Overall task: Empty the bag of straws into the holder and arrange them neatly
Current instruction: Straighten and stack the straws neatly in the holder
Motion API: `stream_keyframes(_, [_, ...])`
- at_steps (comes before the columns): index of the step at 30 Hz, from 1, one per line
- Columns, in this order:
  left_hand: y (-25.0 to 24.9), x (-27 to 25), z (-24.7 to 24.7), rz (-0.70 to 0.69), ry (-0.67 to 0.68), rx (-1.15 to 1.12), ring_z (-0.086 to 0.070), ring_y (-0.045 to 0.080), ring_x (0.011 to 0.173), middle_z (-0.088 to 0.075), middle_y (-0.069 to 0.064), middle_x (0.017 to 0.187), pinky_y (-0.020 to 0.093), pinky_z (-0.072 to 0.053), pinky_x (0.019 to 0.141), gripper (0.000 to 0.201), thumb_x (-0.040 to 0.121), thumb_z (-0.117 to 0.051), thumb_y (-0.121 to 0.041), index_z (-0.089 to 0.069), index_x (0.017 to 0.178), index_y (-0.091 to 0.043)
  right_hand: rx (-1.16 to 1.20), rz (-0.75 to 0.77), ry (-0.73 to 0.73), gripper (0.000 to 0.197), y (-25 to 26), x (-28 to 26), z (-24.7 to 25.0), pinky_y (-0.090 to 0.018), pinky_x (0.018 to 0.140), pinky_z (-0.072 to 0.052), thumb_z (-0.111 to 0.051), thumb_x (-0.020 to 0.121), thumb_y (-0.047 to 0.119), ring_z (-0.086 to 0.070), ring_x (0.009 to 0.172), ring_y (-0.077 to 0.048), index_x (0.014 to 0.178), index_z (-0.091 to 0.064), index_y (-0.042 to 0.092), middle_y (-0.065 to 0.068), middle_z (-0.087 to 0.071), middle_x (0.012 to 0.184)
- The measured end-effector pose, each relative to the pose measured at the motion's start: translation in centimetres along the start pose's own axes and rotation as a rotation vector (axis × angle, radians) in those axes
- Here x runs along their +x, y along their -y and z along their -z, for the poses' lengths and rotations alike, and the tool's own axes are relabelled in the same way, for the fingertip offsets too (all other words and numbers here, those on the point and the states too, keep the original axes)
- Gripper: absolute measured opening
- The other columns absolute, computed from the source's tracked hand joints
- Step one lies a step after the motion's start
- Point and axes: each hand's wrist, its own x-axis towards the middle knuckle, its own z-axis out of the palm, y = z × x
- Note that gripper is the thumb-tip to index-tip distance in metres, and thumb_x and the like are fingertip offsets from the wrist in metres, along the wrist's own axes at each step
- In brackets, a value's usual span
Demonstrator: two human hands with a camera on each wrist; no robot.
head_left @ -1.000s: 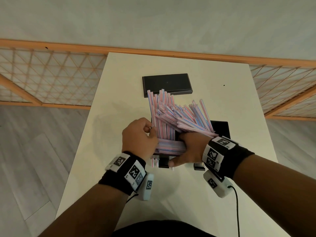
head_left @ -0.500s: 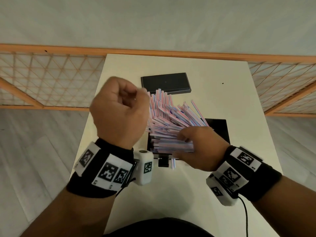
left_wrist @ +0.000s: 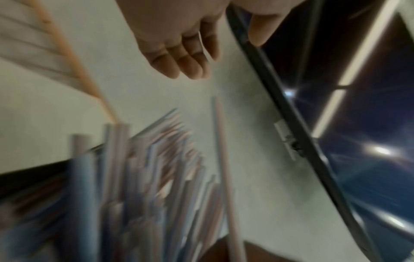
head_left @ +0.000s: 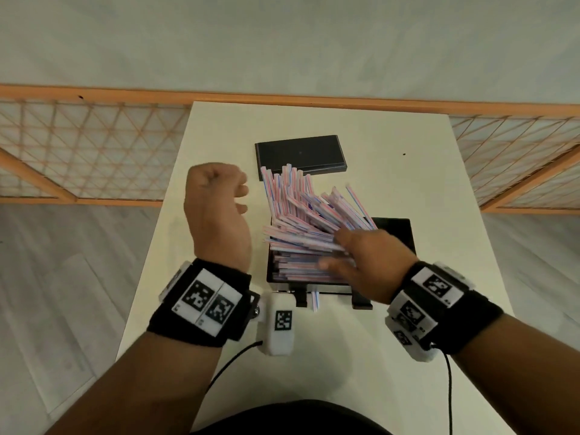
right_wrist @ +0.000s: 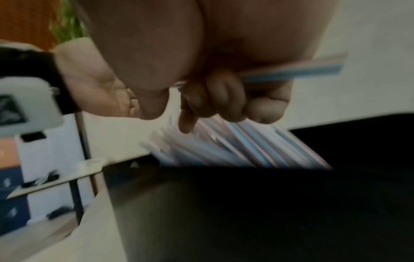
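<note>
A messy pile of pink-and-blue striped straws fans up and back out of the black holder at the table's middle. My right hand lies on the pile's right side. In the right wrist view its fingers curl round a few straws above the holder. My left hand is raised left of the pile, apart from it, fingers curled. The blurred left wrist view shows those curled fingers holding nothing above the straws. One straw end pokes out at the holder's front.
A flat black lid lies behind the holder on the white table. A black panel sits just right of the holder. A wooden lattice rail runs behind the table, and floor lies either side.
My left hand left the straws at the holder's left side and rose above the table. My right hand moved from the holder's front up onto the pile's right side.
</note>
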Motion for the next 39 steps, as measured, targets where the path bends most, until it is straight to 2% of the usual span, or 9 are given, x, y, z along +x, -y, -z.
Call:
stream_keyframes(4, [4.2, 0.2, 0.3, 0.207, -0.070, 0.092, -0.055, 0.015, 0.089, -0.056, -0.006, 0.097, 0.040, -0.042, 0.084, 0.044, 0.066, -0.055, -0.057, -0.050, 0.095, -0.025, -0.165, -0.030, 0.065, 0.067, -0.2, -0.9, -2.4, -0.038, 0.087, -0.046, -0.023, 0.074, 0.078, -0.057, 0.101, -0.027, 0.101, -0.055, 0.025, 0.001, -0.063, 0.102])
stream_keyframes(6, [5.9, -0.6, 0.1, 0.239, 0.013, 0.140, -0.050, 0.017, 0.073, -0.050, -0.003, 0.081, 0.043, -0.039, 0.074, 0.055, 0.067, -0.050, -0.062, -0.044, 0.090, -0.013, -0.138, -0.053, 0.074, 0.068, -0.4, -1.3, -3.1, -0.038, 0.084, -0.048, -0.020, 0.076, 0.077, -0.058, 0.099, -0.027, 0.096, -0.056, 0.023, 0.001, -0.062, 0.100])
stream_keyframes(8, [6.8, -1.2, -0.3, 0.210, 0.118, 0.138, -0.041, 0.038, 0.064, -0.042, 0.021, 0.073, 0.051, -0.034, 0.065, 0.065, 0.078, -0.049, -0.057, -0.035, 0.086, 0.005, -0.081, -0.077, 0.090, 0.068, -0.6, -1.1, -3.4, -0.037, 0.082, -0.049, -0.020, 0.077, 0.078, -0.058, 0.099, -0.027, 0.094, -0.055, 0.022, 0.000, -0.061, 0.102])
stream_keyframes(10, [6.8, -1.7, -0.7, 0.203, 0.162, 0.139, -0.051, 0.053, 0.091, -0.047, 0.044, 0.108, 0.063, -0.042, 0.083, 0.079, 0.083, -0.049, -0.055, -0.041, 0.110, 0.019, -0.049, -0.061, 0.102, 0.069, -0.6, -0.8, -3.8, -0.036, 0.085, -0.049, -0.025, 0.078, 0.077, -0.058, 0.102, -0.026, 0.105, -0.056, 0.021, -0.001, -0.060, 0.108])
stream_keyframes(14, [6.0, -2.3, -1.3, 0.186, 0.184, 0.036, -0.051, 0.031, 0.133, -0.049, 0.022, 0.144, 0.051, -0.041, 0.113, 0.076, 0.082, -0.055, -0.059, -0.038, 0.139, -0.012, 0.023, -0.046, 0.124, 0.078, 0.2, 0.1, -3.8, -0.034, 0.093, -0.048, -0.032, 0.076, 0.079, -0.057, 0.111, -0.022, 0.127, -0.052, 0.023, 0.002, -0.059, 0.121])
stream_keyframes(20, [6.8, -2.4, -0.5, 0.163, 0.110, -0.023, -0.047, 0.022, 0.138, -0.045, 0.013, 0.148, 0.049, -0.035, 0.118, 0.080, 0.079, -0.055, -0.058, -0.038, 0.142, -0.010, 0.013, -0.113, 0.238, 0.105, 0.7, 1.5, -3.5, -0.039, 0.106, -0.042, -0.016, 0.062, 0.093, -0.050, 0.124, -0.025, 0.128, -0.058, 0.024, -0.004, -0.054, 0.131])
stream_keyframes(25, [7.3, -2.4, -0.6, 0.141, 0.058, -0.024, -0.050, 0.031, 0.132, -0.049, 0.019, 0.143, 0.055, -0.039, 0.113, 0.077, 0.081, -0.054, -0.057, -0.042, 0.138, -0.007, -0.165, -0.167, 0.236, 0.108, 1.6, 2.2, -3.4, -0.040, 0.094, -0.045, -0.001, 0.056, 0.096, -0.057, 0.111, -0.026, 0.106, -0.065, 0.026, 0.000, -0.062, 0.113])
stream_keyframes(33, [8.4, -2.5, -0.8, 0.070, 0.152, 0.055, -0.056, 0.017, 0.123, -0.053, 0.011, 0.136, 0.032, -0.045, 0.105, 0.073, 0.081, -0.055, -0.056, -0.040, 0.137, -0.012, 0.082, -0.137, 0.307, 0.069, 2.6, 3.0, -2.2, -0.024, 0.080, -0.035, -0.071, 0.065, 0.073, -0.054, 0.098, -0.019, 0.112, -0.052, 0.026, 0.009, -0.051, 0.101])
stream_keyframes(39, [8.8, -2.7, -0.8, 0.031, 0.203, 0.103, -0.052, 0.023, 0.132, -0.051, 0.013, 0.140, 0.047, -0.042, 0.112, 0.079, 0.085, -0.057, -0.053, -0.034, 0.143, -0.004, 0.090, -0.070, 0.262, 0.102, 1.5, 4.0, -3.1, -0.037, 0.100, -0.045, -0.070, 0.048, 0.083, -0.055, 0.113, -0.021, 0.129, -0.048, 0.025, 0.006, -0.057, 0.119])
